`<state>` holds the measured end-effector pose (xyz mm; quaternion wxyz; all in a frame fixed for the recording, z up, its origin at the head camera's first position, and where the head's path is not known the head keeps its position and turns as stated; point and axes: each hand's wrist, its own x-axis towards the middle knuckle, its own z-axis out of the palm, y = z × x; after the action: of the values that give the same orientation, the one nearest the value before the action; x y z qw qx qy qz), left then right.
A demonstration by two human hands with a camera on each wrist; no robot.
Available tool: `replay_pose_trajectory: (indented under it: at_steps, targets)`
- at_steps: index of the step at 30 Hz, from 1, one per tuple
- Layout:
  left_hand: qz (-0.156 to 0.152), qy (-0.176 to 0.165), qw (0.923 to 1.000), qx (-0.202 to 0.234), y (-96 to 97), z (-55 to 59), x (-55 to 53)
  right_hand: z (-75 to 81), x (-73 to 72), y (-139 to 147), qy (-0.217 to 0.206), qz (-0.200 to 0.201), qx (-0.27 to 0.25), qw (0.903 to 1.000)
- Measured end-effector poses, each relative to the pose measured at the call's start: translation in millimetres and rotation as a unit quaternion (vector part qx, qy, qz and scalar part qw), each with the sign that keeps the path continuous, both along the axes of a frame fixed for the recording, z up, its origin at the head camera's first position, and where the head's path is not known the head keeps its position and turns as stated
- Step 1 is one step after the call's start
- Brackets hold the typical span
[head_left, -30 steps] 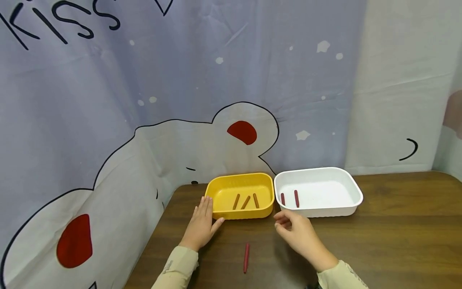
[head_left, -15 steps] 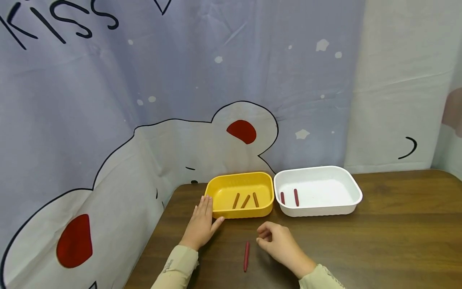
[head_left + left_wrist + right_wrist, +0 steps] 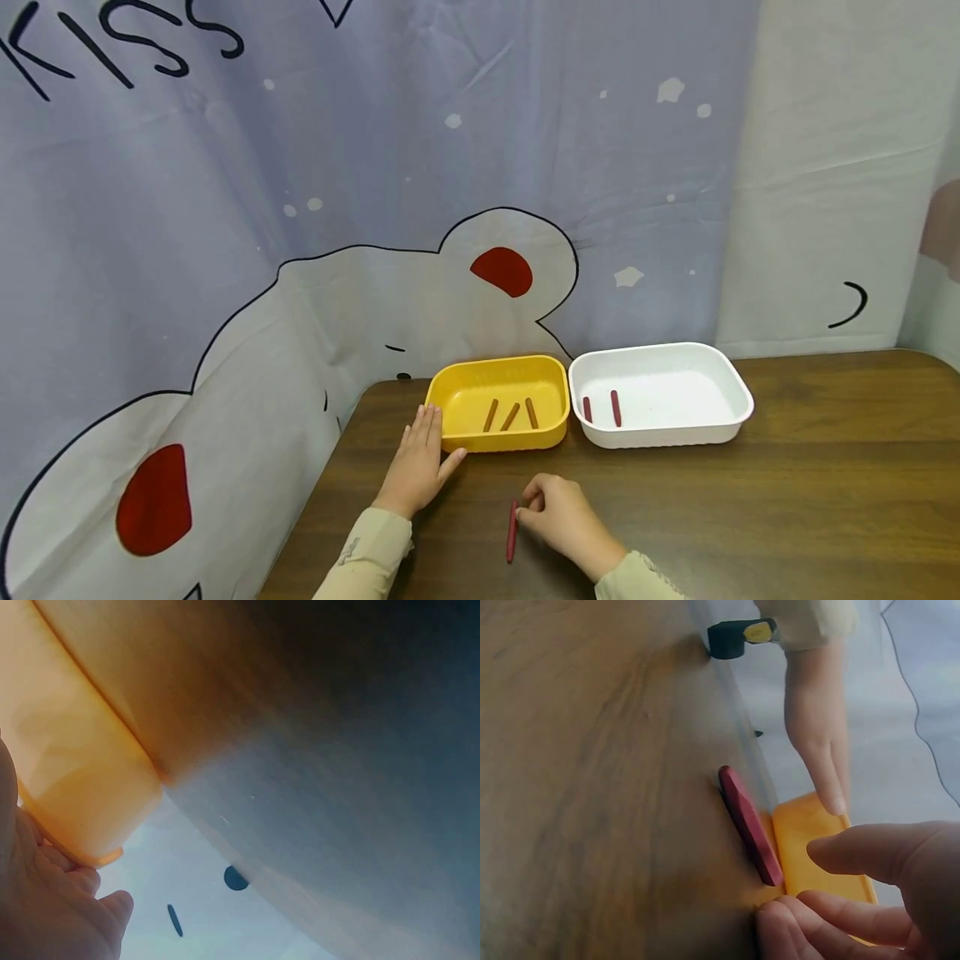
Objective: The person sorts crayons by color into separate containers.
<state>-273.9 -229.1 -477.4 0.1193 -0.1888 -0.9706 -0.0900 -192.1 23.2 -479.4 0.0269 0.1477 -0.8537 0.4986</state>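
A dark red stick (image 3: 512, 532), crayon-like in shape, lies on the wooden table. Just to its right, my right hand (image 3: 562, 518) reaches down with thumb and fingers bent. The right wrist view shows a gap between thumb (image 3: 855, 851) and fingers, with the stick beyond them, not gripped. My left hand (image 3: 415, 467) rests its straight fingers against the left side of the yellow tray (image 3: 487, 444). Three brown sticks (image 3: 512, 417) lie inside that tray. In the left wrist view, the fingers (image 3: 79, 879) touch the tray's rim.
A white tray (image 3: 675, 435) stands against the yellow tray's right side, holding two dark red sticks (image 3: 616, 408). Behind the table (image 3: 825, 467) hangs a printed curtain (image 3: 375, 167). A dark wrist device (image 3: 727, 639) shows on the left arm.
My right hand has moved left and toward me, from the white tray's front to beside the dark red stick. The left hand stays on the yellow tray.
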Motion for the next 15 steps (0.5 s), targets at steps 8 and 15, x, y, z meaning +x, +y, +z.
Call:
replay_pose_trajectory:
  at_steps: [8,15]
  targets:
    - [0.005,-0.003,1.0000,0.003,0.1,0.7,0.9,-3.2,-0.7,-12,0.004,-0.033,0.027,0.9991]
    - [0.002,-0.001,1.0000,0.005,1.0,1.4,0.5,-5.0,-4.4,-20,0.004,-0.053,0.062,0.9966]
